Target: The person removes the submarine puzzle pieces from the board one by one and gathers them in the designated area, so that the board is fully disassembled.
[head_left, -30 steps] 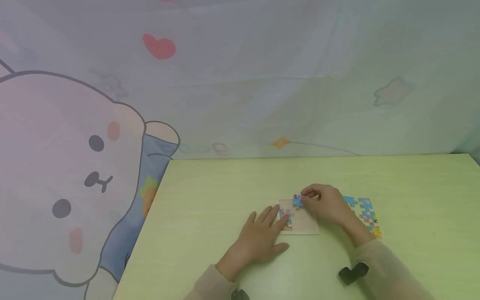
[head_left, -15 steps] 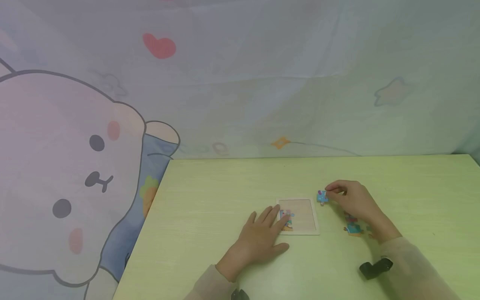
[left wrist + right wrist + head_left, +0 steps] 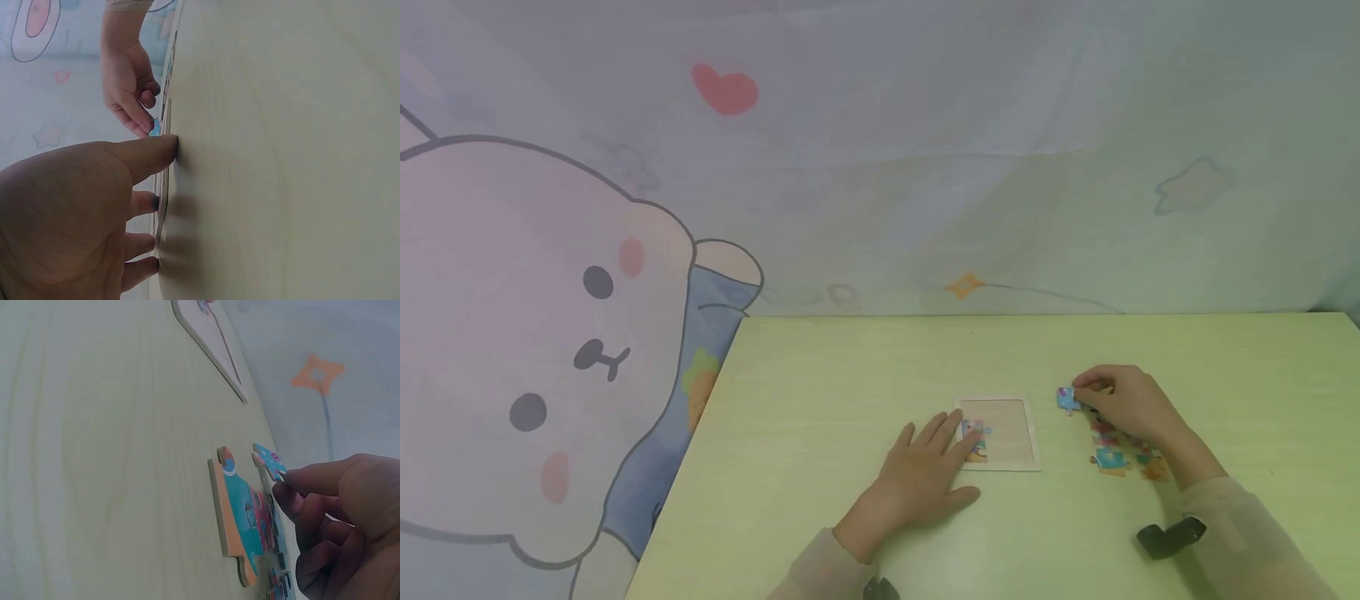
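Note:
Between thumb and fingers, my right hand (image 3: 1127, 407) pinches a blue puzzle piece (image 3: 1067, 399) with a pink mark. In the right wrist view the same piece (image 3: 270, 461) is held just off the table. Loose puzzle pieces (image 3: 1109, 460) lie below and beside that hand, some hidden under it. My left hand (image 3: 921, 479) rests with fingers spread at the left edge of a square puzzle tray (image 3: 1034, 433). A few joined pieces (image 3: 974, 440) sit in the tray's left side, partly covered by a fingertip. Bare wood shows across the rest of the tray.
The light wooden table (image 3: 820, 375) runs back to a printed curtain (image 3: 925, 167). A large cartoon bear (image 3: 535, 350) is printed on the cloth at the left. Dark straps (image 3: 1171, 537) are on the wrists.
My right hand has moved right, from over the tray to beside the loose pieces, carrying the blue puzzle piece along. The left hand has stayed on the tray.

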The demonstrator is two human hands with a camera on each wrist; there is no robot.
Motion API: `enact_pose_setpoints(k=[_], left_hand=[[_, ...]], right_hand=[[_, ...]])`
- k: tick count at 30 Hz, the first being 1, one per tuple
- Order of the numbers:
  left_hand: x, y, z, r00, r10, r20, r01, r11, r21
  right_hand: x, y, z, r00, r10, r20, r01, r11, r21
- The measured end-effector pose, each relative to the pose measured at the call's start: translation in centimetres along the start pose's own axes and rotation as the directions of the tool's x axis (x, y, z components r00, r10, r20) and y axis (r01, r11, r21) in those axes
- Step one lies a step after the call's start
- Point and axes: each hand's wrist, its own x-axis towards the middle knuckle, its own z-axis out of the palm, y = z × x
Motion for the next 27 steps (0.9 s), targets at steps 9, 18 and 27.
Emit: enact_pose_setpoints(k=[9, 18, 27], left_hand=[[0.1, 0.0, 0.2, 1.0, -0.002, -0.009, 0.002, 1.0, 0.006], [0.2, 0.0, -0.1, 1.0, 0.0, 0.001, 0.0, 1.0, 0.018], [-0.1, 0.1, 0.0, 1.0, -0.009, 0.02, 0.009, 1.0, 0.028]], right_hand=[[0.0, 0.2, 0.3, 1.0, -0.016, -0.021, 0.015, 0.999, -0.028], [-0.2, -0.2, 0.4, 0.999, -0.005, -0.033, 0.005, 1.0, 0.005], [-0.2, -1.8, 2.0, 0.997, -0.077, -0.027, 0.078, 0.996, 0.032]])
